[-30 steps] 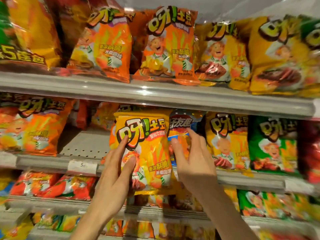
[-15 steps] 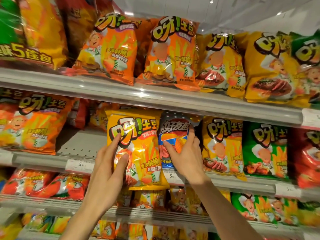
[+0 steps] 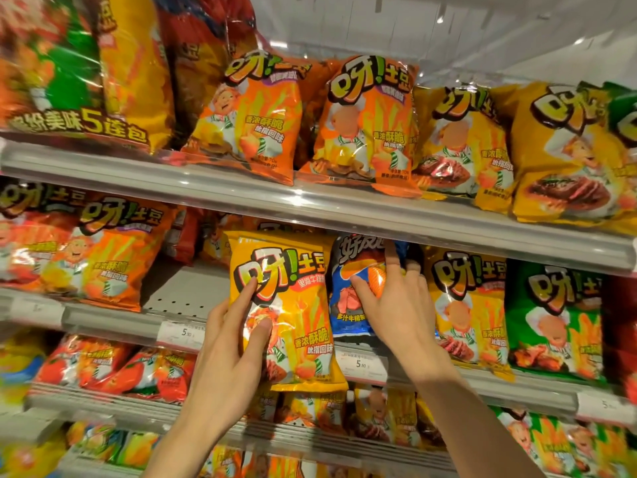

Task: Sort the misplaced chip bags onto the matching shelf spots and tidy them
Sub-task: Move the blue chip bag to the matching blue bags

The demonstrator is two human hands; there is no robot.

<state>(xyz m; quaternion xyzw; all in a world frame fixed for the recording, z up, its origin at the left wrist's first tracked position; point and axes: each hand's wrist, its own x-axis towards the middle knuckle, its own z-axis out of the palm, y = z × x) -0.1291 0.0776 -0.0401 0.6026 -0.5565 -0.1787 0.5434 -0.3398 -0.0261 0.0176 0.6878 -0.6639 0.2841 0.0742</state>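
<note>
Left hand (image 3: pixel 238 343) and right hand (image 3: pixel 396 305) both raised, fingers spread.

left hand (image 3: pixel 227 353) bare | right hand (image 3: pixel 400 312) bare | forearms unsleeved

There is just the one camera, worn on the person's head, standing close to the snack shelves (image 3: pixel 310 215) and tilted slightly up at them. Both forearms reach in from below; the left edge looks smeared, perhaps by motion.
</note>
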